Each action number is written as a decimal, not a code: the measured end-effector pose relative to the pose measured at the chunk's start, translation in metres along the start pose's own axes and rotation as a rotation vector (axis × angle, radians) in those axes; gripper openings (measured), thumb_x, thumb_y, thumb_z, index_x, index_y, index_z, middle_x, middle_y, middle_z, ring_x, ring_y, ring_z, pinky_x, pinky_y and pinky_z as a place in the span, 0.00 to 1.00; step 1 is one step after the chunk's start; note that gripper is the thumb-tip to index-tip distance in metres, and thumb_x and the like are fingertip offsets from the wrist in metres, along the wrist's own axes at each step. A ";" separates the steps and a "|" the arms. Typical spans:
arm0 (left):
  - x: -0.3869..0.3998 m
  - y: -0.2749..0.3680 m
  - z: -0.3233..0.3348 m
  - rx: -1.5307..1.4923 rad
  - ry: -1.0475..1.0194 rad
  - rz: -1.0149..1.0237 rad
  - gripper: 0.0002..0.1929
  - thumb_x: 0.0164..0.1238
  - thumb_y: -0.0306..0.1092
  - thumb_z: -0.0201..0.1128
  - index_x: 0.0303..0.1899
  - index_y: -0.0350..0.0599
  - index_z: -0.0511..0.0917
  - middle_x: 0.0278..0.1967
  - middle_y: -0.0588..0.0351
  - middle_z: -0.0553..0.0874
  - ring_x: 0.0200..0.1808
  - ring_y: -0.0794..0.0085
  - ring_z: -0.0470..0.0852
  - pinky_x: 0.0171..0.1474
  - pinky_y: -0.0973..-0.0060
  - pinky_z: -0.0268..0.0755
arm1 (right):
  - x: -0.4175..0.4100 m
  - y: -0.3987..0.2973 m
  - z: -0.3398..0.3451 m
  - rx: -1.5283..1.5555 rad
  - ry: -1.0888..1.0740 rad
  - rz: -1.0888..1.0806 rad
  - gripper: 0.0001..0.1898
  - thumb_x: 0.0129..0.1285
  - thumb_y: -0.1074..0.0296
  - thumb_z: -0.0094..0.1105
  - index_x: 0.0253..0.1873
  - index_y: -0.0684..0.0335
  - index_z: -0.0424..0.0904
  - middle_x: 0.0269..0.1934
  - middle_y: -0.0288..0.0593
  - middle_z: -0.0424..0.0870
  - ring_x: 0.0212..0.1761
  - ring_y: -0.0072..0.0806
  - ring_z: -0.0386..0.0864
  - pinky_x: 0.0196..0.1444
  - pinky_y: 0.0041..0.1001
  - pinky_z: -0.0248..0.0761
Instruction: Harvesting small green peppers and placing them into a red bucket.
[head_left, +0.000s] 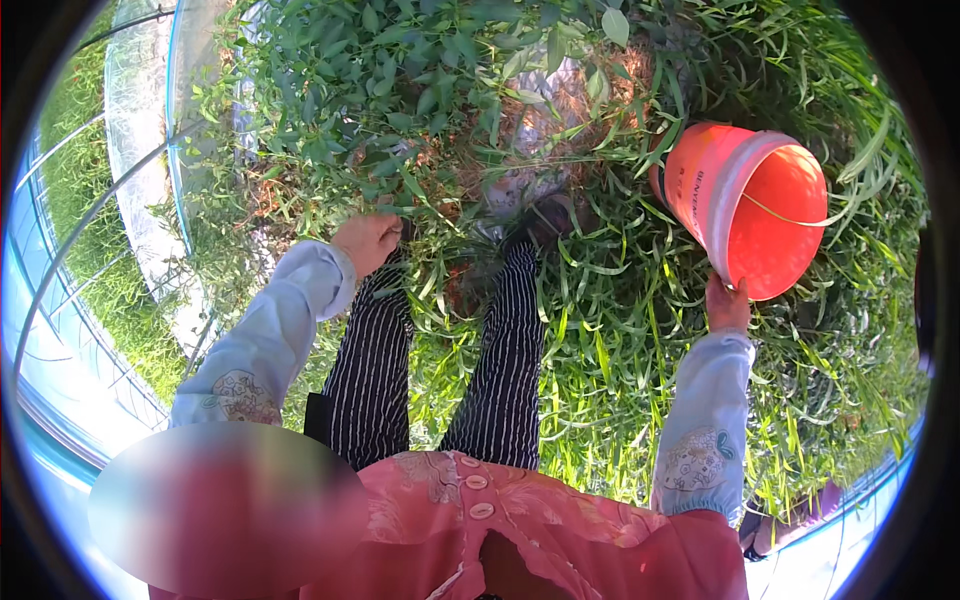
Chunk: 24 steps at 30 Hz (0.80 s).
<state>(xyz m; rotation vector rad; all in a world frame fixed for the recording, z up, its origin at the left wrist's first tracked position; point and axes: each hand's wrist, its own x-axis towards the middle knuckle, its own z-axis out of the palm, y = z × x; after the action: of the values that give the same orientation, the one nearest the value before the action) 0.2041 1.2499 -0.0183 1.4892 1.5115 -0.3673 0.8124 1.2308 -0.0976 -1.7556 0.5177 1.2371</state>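
Note:
My right hand (727, 306) grips the rim of a red-orange plastic bucket (701, 184) that bears printed writing. The bucket is tilted, its mouth facing right, and a long grass blade crosses the opening. Curled fingers show on my left hand (369, 244), low over the plants in front of my left leg; whether anything is between them cannot be told. Leafy green plants (337, 112) stand just beyond that hand. Light sleeve covers reach both wrists.
Tall grass (607, 360) surrounds my feet and the bucket. Pale ground sheeting (536, 112) shows between the plants, with dry brown needle-like litter (634, 79). To the left, a curved pole (82, 225) arches beside plastic film (139, 150). Long grass leans in from the right.

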 end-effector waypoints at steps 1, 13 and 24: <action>0.015 -0.003 -0.003 0.071 0.026 0.043 0.11 0.57 0.31 0.55 0.41 0.42 0.77 0.36 0.45 0.81 0.38 0.53 0.81 0.43 0.65 0.73 | -0.020 0.015 0.017 -0.049 -0.061 0.001 0.20 0.67 0.60 0.46 0.57 0.68 0.64 0.54 0.58 0.70 0.54 0.40 0.72 0.45 0.33 0.75; 0.205 -0.026 0.091 0.864 0.021 0.401 0.19 0.59 0.32 0.48 0.53 0.49 0.69 0.49 0.57 0.76 0.57 0.64 0.69 0.61 0.63 0.58 | -0.179 0.260 0.168 -0.359 -0.514 0.238 0.13 0.65 0.69 0.49 0.52 0.65 0.71 0.38 0.43 0.81 0.35 0.25 0.80 0.33 0.21 0.73; 0.075 -0.064 0.101 1.035 -0.277 0.008 0.29 0.56 0.29 0.53 0.63 0.48 0.61 0.34 0.45 0.79 0.33 0.59 0.81 0.34 0.57 0.73 | -0.172 0.302 0.179 -0.686 -0.545 0.226 0.12 0.65 0.70 0.49 0.51 0.65 0.72 0.38 0.39 0.81 0.33 0.21 0.78 0.32 0.19 0.71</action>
<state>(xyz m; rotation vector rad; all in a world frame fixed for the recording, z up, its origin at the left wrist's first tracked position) 0.2015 1.2051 -0.1519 2.0793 1.1035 -1.4406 0.4230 1.2027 -0.0892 -1.7983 -0.0518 2.1470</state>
